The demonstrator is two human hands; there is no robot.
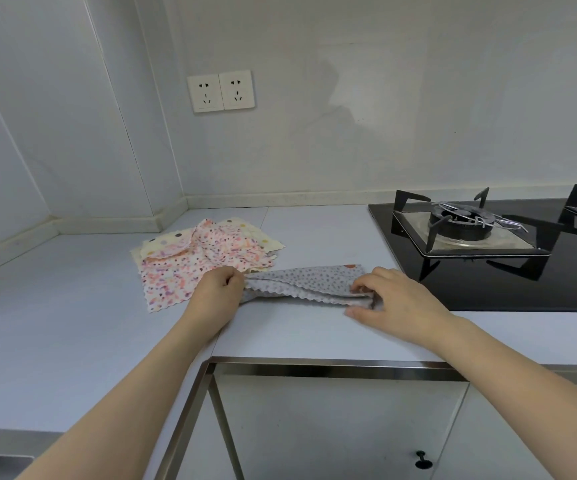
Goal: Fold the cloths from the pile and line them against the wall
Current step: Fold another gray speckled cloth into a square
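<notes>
The grey dotted cloth (306, 282) lies on the counter (72, 323), near its front edge, folded into a long strip. It sits between the pile of cloths (204, 258) and the stove (481, 244).

The left hand (219, 289) pinches the left end of the strip with curled fingers. The right hand (392, 299) pinches the right end, with the thumb under the layers and the fingers on top.

The strip looks a bit crooked. The top layer does not sit straight on the one below. If the hands fold it again like this, the wavy edges may not match and the fold could come out lopsided.

The left end touches the pink speckled cloth (176, 282) on top of the pile. A pull could drag that cloth along and mess up the pile.

The right end is near the stove. A big swing could brush the cloth over its black glass.

No folded cloth sits by the wall (314, 150) yet, so most of the job is left.
</notes>
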